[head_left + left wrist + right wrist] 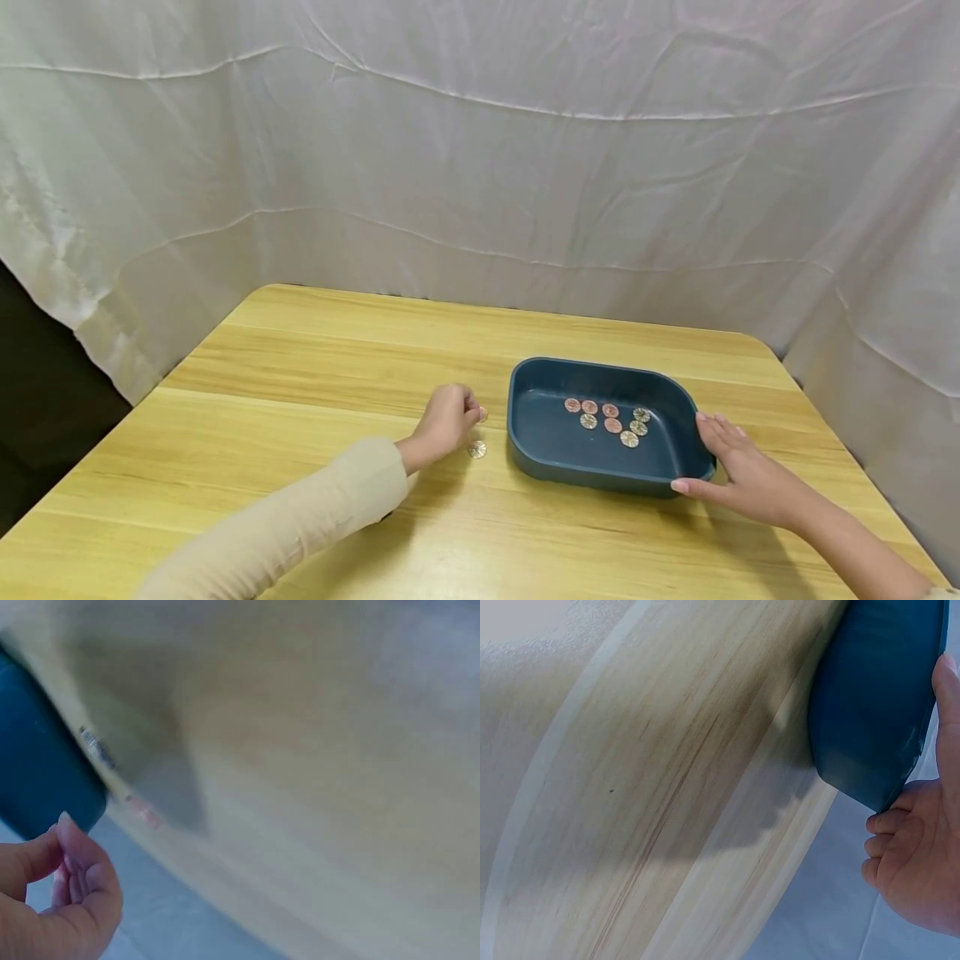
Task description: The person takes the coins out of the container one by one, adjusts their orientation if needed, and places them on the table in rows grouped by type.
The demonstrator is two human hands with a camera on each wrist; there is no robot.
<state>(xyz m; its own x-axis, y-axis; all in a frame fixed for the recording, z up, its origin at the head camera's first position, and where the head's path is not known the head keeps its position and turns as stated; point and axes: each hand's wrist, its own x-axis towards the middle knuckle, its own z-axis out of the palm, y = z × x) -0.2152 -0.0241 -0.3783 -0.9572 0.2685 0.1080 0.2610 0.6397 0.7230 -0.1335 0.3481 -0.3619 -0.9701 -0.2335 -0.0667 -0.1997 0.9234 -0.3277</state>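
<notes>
A dark blue tray with rounded corners is on the wooden table. Several copper-coloured coins and gold-coloured coins lie flat on its floor. Two loose coins are left of the tray: a copper one beside my left fingers and a gold one nearer me. My left hand hovers over these two, thumb and forefinger tips together; in the left wrist view the hand shows nothing between them. At the tray's right end my right hand grips the rim, thumb at the front corner.
A pale wood-grain table with rounded far corners carries everything. White cloth hangs behind it and on both sides. A dark gap shows beyond the left edge. The left wrist view is blurred.
</notes>
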